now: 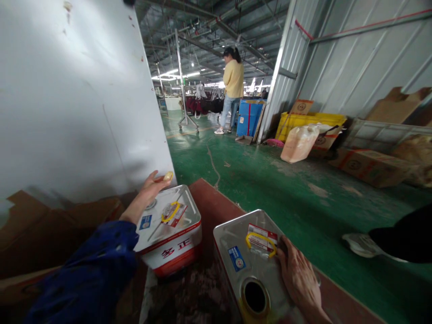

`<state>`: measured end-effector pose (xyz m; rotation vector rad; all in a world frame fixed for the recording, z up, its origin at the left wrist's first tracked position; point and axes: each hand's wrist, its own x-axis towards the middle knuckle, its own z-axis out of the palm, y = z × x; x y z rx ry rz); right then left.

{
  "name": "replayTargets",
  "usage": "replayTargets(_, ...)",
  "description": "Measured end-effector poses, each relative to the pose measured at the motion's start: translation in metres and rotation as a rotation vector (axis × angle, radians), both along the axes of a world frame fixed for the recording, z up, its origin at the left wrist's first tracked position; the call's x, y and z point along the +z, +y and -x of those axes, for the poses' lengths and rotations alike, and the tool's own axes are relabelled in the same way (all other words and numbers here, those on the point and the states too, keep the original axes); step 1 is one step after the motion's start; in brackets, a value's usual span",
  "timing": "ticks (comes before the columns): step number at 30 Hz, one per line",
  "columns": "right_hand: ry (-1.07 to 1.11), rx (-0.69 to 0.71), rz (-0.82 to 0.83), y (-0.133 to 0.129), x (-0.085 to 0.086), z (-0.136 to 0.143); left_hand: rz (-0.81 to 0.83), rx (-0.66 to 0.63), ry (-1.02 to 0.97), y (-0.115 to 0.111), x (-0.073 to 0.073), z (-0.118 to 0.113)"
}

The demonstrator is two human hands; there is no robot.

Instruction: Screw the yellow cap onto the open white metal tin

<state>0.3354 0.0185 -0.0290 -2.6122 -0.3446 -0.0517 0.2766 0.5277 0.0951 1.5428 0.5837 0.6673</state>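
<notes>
In the head view, my left hand point(150, 192) pinches a small yellow cap point(168, 176) above the back of a white and red metal tin point(177, 249). A yellow carry handle, a red-and-white label and a blue sticker show on that tin's top. My right hand point(299, 274) lies along the right edge of a second metal tin point(270, 274), its fingers stretched toward the yellow handle point(261, 240). This tin's round mouth point(255, 296) is uncapped and dark inside. A blue sleeve covers my left forearm.
Both tins stand on a reddish-brown board point(216, 198). Cardboard point(60, 220) lies at left beside a white panel point(77, 90). A person point(233, 85) stands farther back near a blue bin point(249, 119). A plastic jug point(299, 143) and boxes stand at right. Someone's shoe point(362, 245) is at far right.
</notes>
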Motion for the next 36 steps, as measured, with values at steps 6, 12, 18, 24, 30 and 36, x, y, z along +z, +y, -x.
replayTargets(6, -0.029, 0.005, 0.022, -0.001, 0.002, 0.001, 0.348, -0.373, -0.334, -0.078, 0.020, 0.027)
replayTargets(12, -0.048, -0.002, 0.062, 0.000, 0.008, 0.005, 0.428, -0.363, -0.338, -0.130, 0.003, 0.038)
replayTargets(18, -0.091, -0.007, 0.072, 0.001, 0.008, 0.006, 0.504, -0.303, -0.310, -0.156, -0.034, 0.045)
replayTargets(24, -0.099, 0.005, 0.104, 0.000, 0.003, 0.005, 0.569, -0.289, -0.315, -0.195, -0.061, 0.061)
replayTargets(30, -0.104, 0.004, 0.110, 0.003, 0.004, 0.005, 0.621, -0.298, -0.263, -0.235, -0.073, 0.080)
replayTargets(36, -0.092, 0.014, 0.107, 0.002, 0.005, 0.004, 0.164, -0.286, -0.043, -0.232, -0.085, 0.087)
